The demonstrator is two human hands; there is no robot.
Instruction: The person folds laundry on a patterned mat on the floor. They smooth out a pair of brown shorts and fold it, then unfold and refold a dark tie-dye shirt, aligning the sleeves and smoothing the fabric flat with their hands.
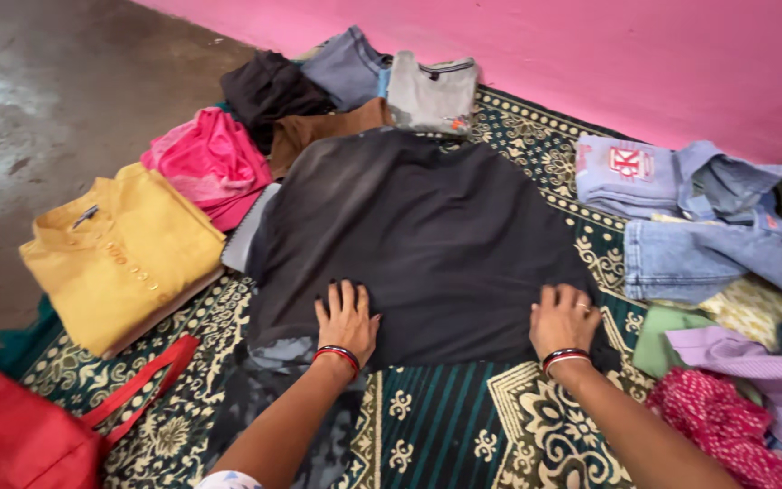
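A dark charcoal garment (418, 240) lay spread flat in the middle of a green patterned mat (463, 426), its near hem toward the person. The left hand (348, 317) rested palm down on the near left part of the cloth, fingers spread and gripping nothing; the right hand (563, 317) pressed flat at the near right corner, fingers likewise splayed, pinching nothing. To smooth such cloth well, it seemed best to keep both palms flat and sweep outward evenly, so no crease is trapped beneath. Left of the garment sat a folded mustard yellow shirt (119, 254) and a folded pink garment (210, 163), with dark, brown and grey folded pieces (427, 91) beyond its far edge. At the right lay a loose heap of denim and other clothes (717, 244). A red bag (11, 435) sat at the near left, a pink wall (590, 54) behind.
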